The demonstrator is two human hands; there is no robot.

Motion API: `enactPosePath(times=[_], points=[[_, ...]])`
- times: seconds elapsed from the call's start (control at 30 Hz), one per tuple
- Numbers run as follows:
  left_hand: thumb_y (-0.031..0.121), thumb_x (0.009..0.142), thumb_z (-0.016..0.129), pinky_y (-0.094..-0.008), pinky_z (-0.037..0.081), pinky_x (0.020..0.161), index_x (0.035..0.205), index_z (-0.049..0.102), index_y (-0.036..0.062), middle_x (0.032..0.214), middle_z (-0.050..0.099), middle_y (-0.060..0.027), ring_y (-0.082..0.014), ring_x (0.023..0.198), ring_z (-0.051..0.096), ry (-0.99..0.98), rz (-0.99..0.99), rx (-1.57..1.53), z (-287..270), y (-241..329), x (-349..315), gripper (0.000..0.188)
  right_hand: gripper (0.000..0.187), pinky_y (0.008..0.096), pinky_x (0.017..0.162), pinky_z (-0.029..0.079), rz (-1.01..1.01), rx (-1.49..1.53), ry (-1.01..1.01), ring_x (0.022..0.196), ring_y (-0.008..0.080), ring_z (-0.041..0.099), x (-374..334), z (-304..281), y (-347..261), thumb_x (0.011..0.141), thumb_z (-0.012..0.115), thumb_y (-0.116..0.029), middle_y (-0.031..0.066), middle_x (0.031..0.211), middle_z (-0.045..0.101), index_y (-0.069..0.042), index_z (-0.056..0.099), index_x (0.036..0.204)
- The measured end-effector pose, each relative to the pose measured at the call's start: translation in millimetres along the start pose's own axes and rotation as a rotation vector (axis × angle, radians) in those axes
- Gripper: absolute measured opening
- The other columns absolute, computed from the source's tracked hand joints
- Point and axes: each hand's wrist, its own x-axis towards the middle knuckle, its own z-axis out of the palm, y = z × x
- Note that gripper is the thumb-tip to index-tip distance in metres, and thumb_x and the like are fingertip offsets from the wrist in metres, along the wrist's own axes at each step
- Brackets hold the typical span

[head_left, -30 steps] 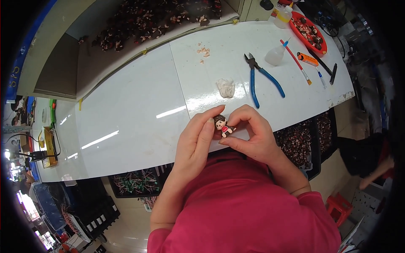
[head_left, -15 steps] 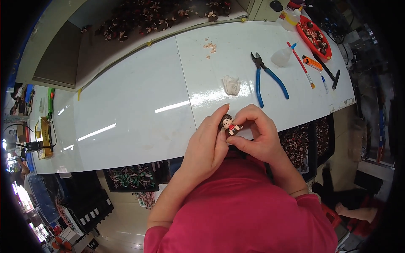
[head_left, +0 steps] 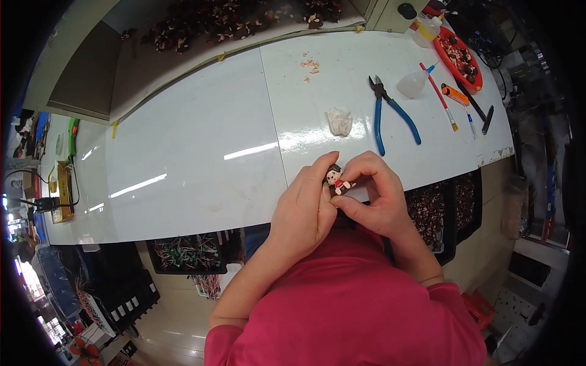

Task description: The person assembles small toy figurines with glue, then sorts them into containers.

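Observation:
A small monkey figurine [head_left: 335, 177], dark brown with a pale face and a red front, is held at the table's near edge. My left hand [head_left: 307, 204] closes round its left side, with the fingers along its back. My right hand [head_left: 377, 192] pinches its lower right part between thumb and forefinger. The fingers hide much of its body. Beyond my hands lies a crumpled white wad [head_left: 339, 122]. Pliers with blue handles [head_left: 390, 116] rest open to the right of the wad.
Pale small pieces [head_left: 310, 66] lie farther back. At right are a squeeze bottle [head_left: 412, 84], a red brush [head_left: 441, 97], an orange tube [head_left: 455, 94] and a red basket of parts [head_left: 459, 58]. A shelf [head_left: 183, 73] full of figurines borders the far side. Black trays [head_left: 183, 256] sit below the near edge.
The view has shifted slightly. Both hands keep their grip on the figurine, whose face and red front show a little more upright. A bare limb seen at lower right is gone from view.

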Motion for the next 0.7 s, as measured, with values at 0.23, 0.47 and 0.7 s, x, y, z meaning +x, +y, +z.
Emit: enactPosePath(times=[0.23,0.47,0.7], points=[[0.0,0.086,0.044,-0.0391,0.047,0.072,0.129,0.041,0.0035,0.095,0.055,-0.0189,-0.0346,0.081,0.058,-0.001,-0.004,-0.016,-4,1,0,0.043,0.032,0.0251,0.076,0.047,-0.02,-0.025,0.046,0.084,0.0143,0.057,0,3,0,0.074,0.073,-0.002,0.0069,0.094,0.055,-0.003,0.052,0.098],[0.002,0.094,0.037,-0.0316,0.04,0.097,0.14,0.032,0.0018,0.127,0.047,-0.0163,-0.0224,0.116,0.049,-0.116,-0.219,-0.562,-19,9,5,0.046,0.032,0.0245,0.073,0.05,-0.038,-0.019,0.11,0.084,0.0143,0.06,-2,8,5,0.074,0.076,-0.007,0.0054,0.093,0.057,-0.005,0.053,0.097],[0.008,0.098,0.038,-0.031,0.038,0.1,0.143,0.026,0.0028,0.135,0.042,-0.0159,-0.0199,0.121,0.046,-0.142,-0.402,-0.91,-17,10,3,0.047,0.031,0.0234,0.07,0.048,-0.026,-0.052,0.115,0.082,0.0136,0.058,0,3,-1,0.074,0.076,-0.006,0.0056,0.095,0.056,-0.005,0.054,0.096]])
